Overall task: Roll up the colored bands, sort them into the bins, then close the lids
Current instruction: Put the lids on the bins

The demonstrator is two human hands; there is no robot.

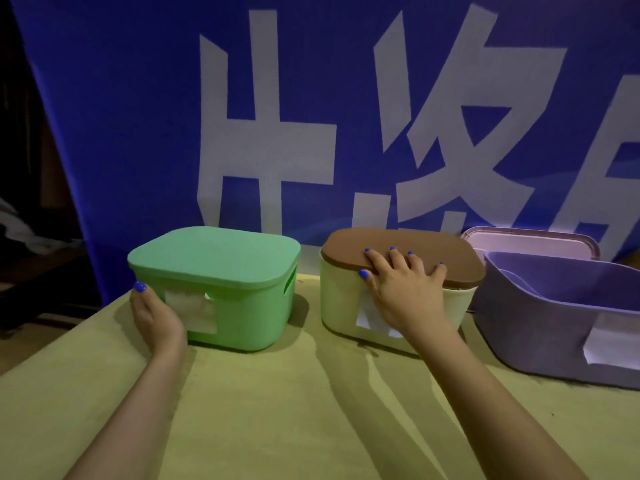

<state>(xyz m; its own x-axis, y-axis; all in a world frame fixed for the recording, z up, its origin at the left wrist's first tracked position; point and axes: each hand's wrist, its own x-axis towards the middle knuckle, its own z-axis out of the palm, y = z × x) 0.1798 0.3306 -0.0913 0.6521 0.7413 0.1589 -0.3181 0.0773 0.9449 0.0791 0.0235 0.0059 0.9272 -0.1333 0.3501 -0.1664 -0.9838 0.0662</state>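
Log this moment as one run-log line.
left hand: touches green bin, lidded | right hand: presses brown lid | purple bin: open

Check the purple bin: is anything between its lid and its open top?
Nothing visible. The purple lid leans behind the purple bin, whose top is open. The right hand lies on the brown lid, beside it.

Left hand resting open against the green bin's near left corner, thumb up, right hand reaching right of that bin, fingers spread flat, pressing a brown lid, both forearms extending forward
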